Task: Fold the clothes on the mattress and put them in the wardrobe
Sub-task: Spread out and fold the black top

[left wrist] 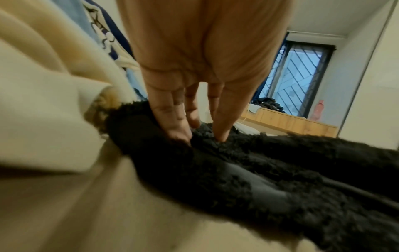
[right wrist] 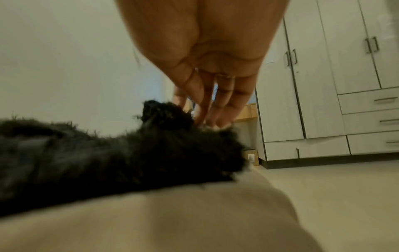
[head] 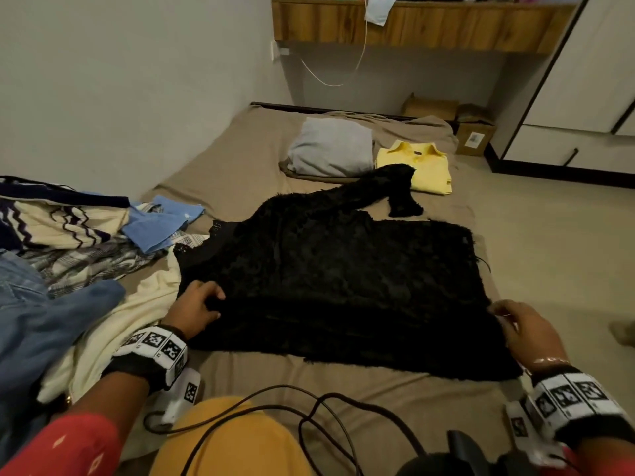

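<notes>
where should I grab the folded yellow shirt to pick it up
Judging by its flat, squared fold, slide fingers under the yellow collared shirt's two side edges, coming from the mattress's right, floor side. First move the black fuzzy sweater's sleeve overlapping its left corner.

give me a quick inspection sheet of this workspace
surface: mattress under a tan sheet
job's things: black fuzzy garment spread flat; folded grey garment and folded yellow shirt beyond it
clutter: unfolded clothes pile to the left
grippers: left hand grips the garment's left edge; right hand pinches its right edge
cables: black cable loops near the person
surroundings: white wardrobe, doors closed; wooden shelf; cardboard boxes
</notes>
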`<state>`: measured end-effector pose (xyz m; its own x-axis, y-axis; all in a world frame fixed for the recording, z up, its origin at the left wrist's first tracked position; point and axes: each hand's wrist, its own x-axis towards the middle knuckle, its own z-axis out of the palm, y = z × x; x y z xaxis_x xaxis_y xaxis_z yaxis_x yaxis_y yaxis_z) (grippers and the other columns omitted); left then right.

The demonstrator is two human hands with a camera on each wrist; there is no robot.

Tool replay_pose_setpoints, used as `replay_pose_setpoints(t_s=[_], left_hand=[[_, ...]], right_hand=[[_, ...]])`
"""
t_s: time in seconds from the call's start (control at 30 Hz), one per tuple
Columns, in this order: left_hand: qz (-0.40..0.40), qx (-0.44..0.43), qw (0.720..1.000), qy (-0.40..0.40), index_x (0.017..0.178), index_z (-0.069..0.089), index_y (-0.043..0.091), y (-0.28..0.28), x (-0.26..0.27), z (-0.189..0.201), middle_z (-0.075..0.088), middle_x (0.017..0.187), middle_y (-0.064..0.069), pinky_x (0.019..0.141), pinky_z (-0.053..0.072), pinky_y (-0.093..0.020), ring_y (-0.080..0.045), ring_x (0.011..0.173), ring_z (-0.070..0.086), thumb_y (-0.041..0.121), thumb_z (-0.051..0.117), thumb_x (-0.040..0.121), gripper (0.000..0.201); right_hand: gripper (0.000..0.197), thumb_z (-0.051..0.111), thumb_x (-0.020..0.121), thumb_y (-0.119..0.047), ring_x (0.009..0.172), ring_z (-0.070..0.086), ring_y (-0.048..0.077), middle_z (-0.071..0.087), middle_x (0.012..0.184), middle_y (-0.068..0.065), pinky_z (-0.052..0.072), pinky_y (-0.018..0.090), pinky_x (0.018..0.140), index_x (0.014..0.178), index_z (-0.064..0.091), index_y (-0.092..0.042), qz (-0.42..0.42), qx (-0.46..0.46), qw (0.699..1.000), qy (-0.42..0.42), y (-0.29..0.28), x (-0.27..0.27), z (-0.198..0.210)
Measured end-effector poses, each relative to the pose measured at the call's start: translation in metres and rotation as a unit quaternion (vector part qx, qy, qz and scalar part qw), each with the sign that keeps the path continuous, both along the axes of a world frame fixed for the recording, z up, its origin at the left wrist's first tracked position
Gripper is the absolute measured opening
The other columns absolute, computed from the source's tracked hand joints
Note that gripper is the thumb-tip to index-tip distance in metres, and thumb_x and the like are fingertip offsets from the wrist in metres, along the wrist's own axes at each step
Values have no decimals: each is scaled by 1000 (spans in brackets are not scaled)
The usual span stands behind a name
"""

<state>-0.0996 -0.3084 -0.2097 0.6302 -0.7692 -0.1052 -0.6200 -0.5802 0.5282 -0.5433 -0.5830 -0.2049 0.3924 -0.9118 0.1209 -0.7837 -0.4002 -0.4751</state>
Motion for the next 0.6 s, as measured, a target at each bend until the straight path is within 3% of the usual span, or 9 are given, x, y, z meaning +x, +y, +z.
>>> replay_pose_setpoints(t_s=[0.03,0.13,0.23,0.33,0.4,0.43,0.47,0.53,0.6], left_hand=[[-27,14,999,-11,89,52,15,-3,-3,2,41,100,-2,60,38,-28,-22,69,51,-7,67,74,30],[-64,70,995,-16,95,51,17,-8,-11,3,47,99,-2,67,33,-25,-18,74,50,-4,64,78,30],[-42,75,996,-10,101,54,13,-8,-16,2,44,75,2,65,31,-24,-17,69,47,-4,62,79,29],[-42,63,997,-20,101,57,12,-5,-16,2,44,75,-1,65,31,-25,-16,64,47,-4,64,79,28],[-40,69,997,-19,96,55,17,-5,-12,1,47,87,-8,67,33,-25,-20,69,51,-2,65,79,27],[-41,74,996,-17,94,54,18,-5,-10,-1,48,93,-10,69,35,-25,-22,73,53,-1,66,79,27],[-41,88,995,-16,95,53,18,-6,-8,-2,47,98,-11,71,37,-26,-24,77,55,1,66,79,27],[-55,130,990,-28,105,57,13,-9,-6,-6,46,106,-13,81,41,-29,-28,91,56,6,68,80,27],[-78,150,983,-73,118,55,12,-10,-7,-7,43,120,-12,93,40,-33,-31,108,51,18,69,81,39]], right_hand=[[13,57,87,-7,92,60,36,64,102,20,44,38,80,98,64,-8,-24,40,999,-15,-1,3,3],[33,62,87,-29,102,58,36,62,108,20,44,40,90,108,60,-3,-86,204,975,-30,-7,8,0],[35,71,78,-9,104,57,38,61,112,22,44,42,94,110,57,-3,-106,242,963,-54,-12,13,-4],[26,61,82,3,83,61,37,60,86,19,51,38,76,89,57,-22,-97,187,962,-174,-12,14,6],[42,51,86,8,62,59,21,54,71,11,50,24,54,73,56,-31,-77,182,943,-269,-9,14,16],[48,48,86,10,58,58,12,54,70,9,46,17,51,66,59,-32,-60,173,944,-276,-9,14,17],[51,48,86,11,62,59,10,56,72,8,46,16,55,60,61,-31,-50,162,955,-244,-9,14,14],[44,52,84,7,86,61,23,62,86,12,45,26,76,58,60,-28,-34,151,984,-82,-11,15,5],[22,55,85,-3,101,56,34,58,110,16,43,34,89,79,65,-22,-20,114,987,115,-4,19,4]])
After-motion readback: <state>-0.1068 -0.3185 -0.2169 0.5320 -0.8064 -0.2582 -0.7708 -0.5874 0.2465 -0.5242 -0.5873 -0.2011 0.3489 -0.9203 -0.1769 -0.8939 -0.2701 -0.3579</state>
